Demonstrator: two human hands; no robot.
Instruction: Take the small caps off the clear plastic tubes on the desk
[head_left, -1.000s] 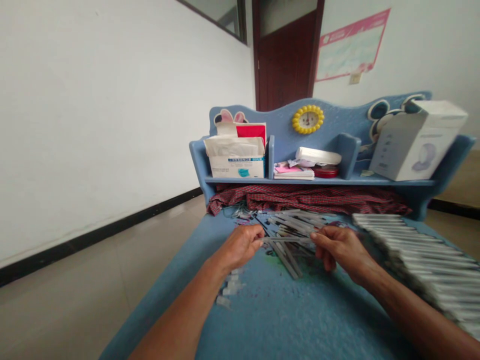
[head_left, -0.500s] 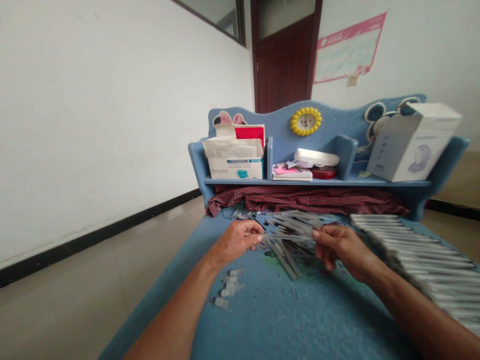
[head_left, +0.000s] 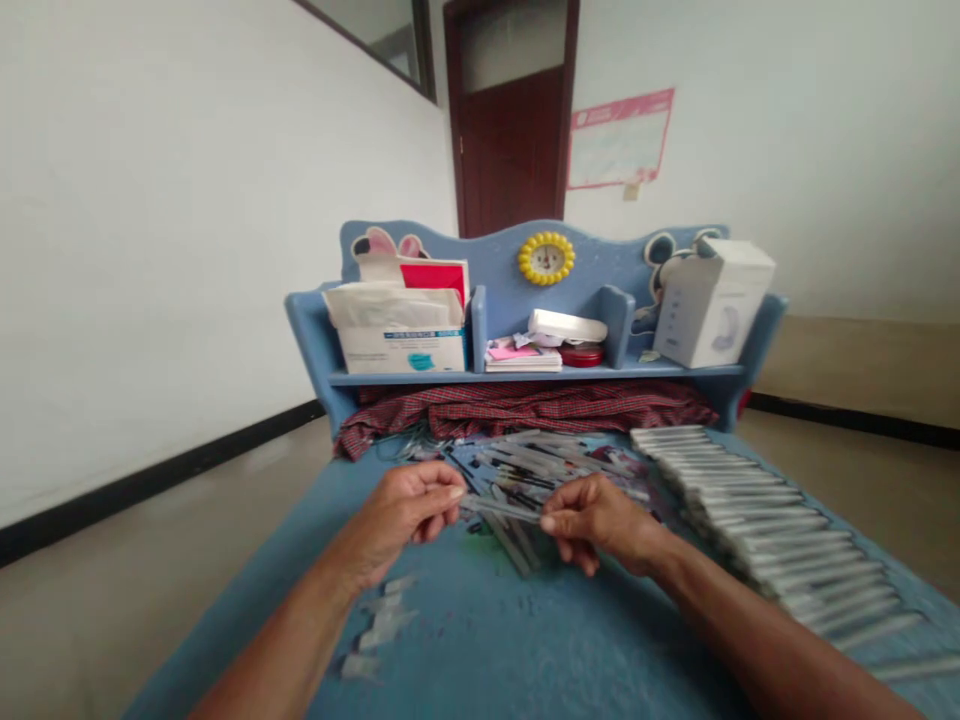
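Between my two hands a translucent pen barrel is held level above the blue table. My left hand pinches its left end between thumb and fingers. At the right end, my right hand has thumb and forefinger closed on it, the other fingers curled below. Just behind lies a loose pile of clear barrels and thin dark parts. Two barrels lie slanted toward me beneath the held one. Several small clear plastic caps rest beside my left forearm, blurred.
A long row of pens lies side by side along the right of the table. Checked red cloth is bunched under the blue shelf. On the shelf stand a mask box, papers, a red tin and a white box.
The view has swung right, so everything sits further left in the picture. Both hands keep their grip on the pen barrel, now a little nearer to me and tilted down to the right.
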